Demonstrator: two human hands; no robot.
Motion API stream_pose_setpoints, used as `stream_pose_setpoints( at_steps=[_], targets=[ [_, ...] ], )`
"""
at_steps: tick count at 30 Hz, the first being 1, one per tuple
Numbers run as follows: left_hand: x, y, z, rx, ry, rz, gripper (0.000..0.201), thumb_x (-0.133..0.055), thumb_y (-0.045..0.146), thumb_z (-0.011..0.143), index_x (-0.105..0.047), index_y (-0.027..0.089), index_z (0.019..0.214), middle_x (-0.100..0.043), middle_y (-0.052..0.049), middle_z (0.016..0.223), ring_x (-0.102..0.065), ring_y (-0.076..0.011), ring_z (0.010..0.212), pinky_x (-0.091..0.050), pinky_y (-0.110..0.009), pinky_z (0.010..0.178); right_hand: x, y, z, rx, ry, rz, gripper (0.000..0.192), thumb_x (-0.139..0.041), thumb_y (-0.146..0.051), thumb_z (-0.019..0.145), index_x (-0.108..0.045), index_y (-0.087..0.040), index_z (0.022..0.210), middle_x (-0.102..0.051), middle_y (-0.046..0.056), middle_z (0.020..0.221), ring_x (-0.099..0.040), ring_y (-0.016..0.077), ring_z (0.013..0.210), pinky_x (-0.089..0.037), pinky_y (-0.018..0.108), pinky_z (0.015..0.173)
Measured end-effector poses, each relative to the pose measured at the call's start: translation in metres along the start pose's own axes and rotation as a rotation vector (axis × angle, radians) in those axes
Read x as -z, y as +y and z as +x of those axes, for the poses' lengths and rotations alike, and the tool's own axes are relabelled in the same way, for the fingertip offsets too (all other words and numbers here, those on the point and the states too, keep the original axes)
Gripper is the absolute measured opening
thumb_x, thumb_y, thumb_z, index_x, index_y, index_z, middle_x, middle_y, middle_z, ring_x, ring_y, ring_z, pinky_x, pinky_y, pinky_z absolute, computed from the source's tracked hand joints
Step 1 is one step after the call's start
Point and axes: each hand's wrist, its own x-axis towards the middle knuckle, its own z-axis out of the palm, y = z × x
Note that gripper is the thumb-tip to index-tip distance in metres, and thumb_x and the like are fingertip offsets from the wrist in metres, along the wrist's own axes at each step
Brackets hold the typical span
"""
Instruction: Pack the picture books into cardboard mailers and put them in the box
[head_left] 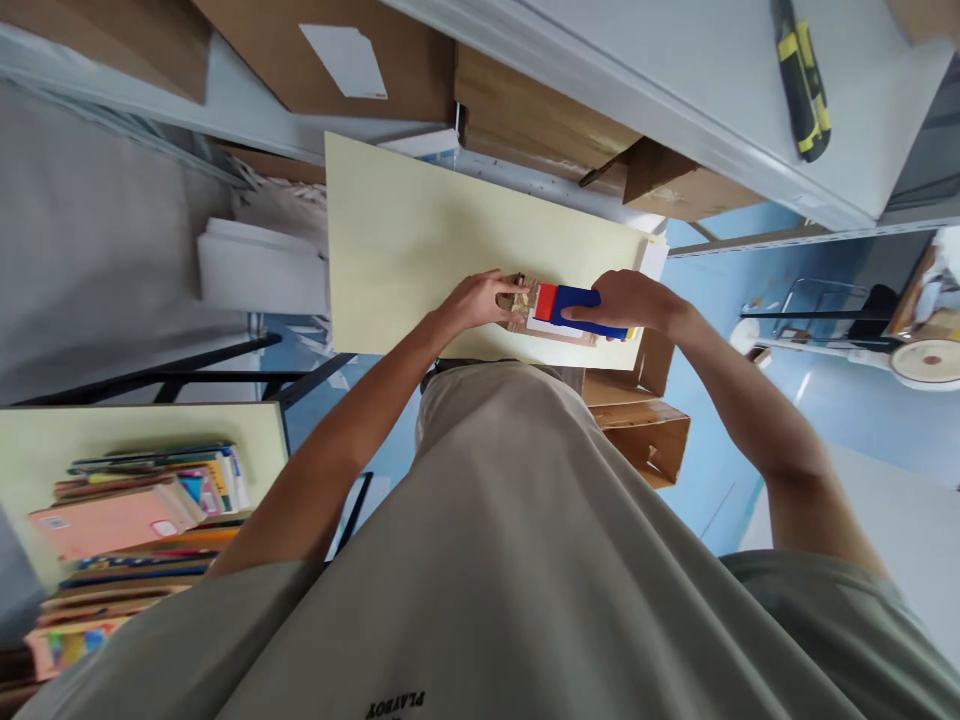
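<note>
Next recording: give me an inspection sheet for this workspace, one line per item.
Surface: pale yellow tabletop, mostly bare around the hands.
Job's things: blue and red tape dispenser lying on a small brown package near the table's front edge.
Clutter: white papers at the table's right corner.
Hands: left hand rests on the package; right hand grips the dispenser.
Cables: nothing seen.
Surroundings: cardboard boxes behind the table, another cardboard box below it, stacked books on a second table, a yellow and black tool on a grey shelf.
</note>
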Motion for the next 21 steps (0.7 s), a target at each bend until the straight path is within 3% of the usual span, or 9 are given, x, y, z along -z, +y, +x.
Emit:
stream_pose_setpoints(
  at_steps=[7,11,18,21],
  targets=[
    [-0.015,0.01,-0.012,0.08,0.084,0.034,0.065,-0.096,0.061,0.086,-0.085,0.031,0.143,-0.082,-0.009,0.121,-0.076,-0.0237,0.097,-0.058,-0.036,0.092,-0.03,0.034,0.013,0.099,0.025,0.095,0.076,-0.059,-0.087,0.099,-0.084,-0.016,0.108,-0.077,0.016,0.081,-0.074,0.0321,0.084,-0.054,0.043,0.077],
    [-0.023,0.017,-0.019,0.125,0.115,0.046,0.065,-0.093,0.068,0.088,-0.086,0.031,0.141,-0.083,-0.009,0.122,-0.077,-0.0259,0.105,-0.06,-0.037,0.096,-0.036,0.06,0.01,0.124,-0.008,0.125,0.072,-0.062,-0.086,0.099,-0.085,-0.018,0.105,-0.077,0.013,0.08,-0.073,0.0294,0.081,-0.053,0.041,0.076],
    [-0.024,0.025,-0.023,0.168,0.141,0.066,0.062,-0.096,0.06,0.088,-0.085,0.03,0.141,-0.082,-0.01,0.13,-0.077,-0.025,0.107,-0.061,-0.038,0.102,-0.018,0.159,-0.028,0.002,-0.104,0.103,0.07,-0.071,-0.072,0.108,-0.081,-0.008,0.082,-0.076,0.014,0.075,-0.061,0.014,0.067,-0.041,0.04,0.072],
    [-0.026,0.031,-0.024,0.207,0.157,0.048,0.059,-0.097,0.056,0.088,-0.085,0.031,0.14,-0.082,-0.009,0.129,-0.076,-0.0242,0.107,-0.064,-0.038,0.103,-0.021,0.194,-0.03,-0.024,-0.126,0.125,0.065,-0.075,-0.068,0.106,-0.082,-0.009,0.079,-0.075,0.013,0.071,-0.059,0.0112,0.065,-0.04,0.04,0.072]
  ],
)
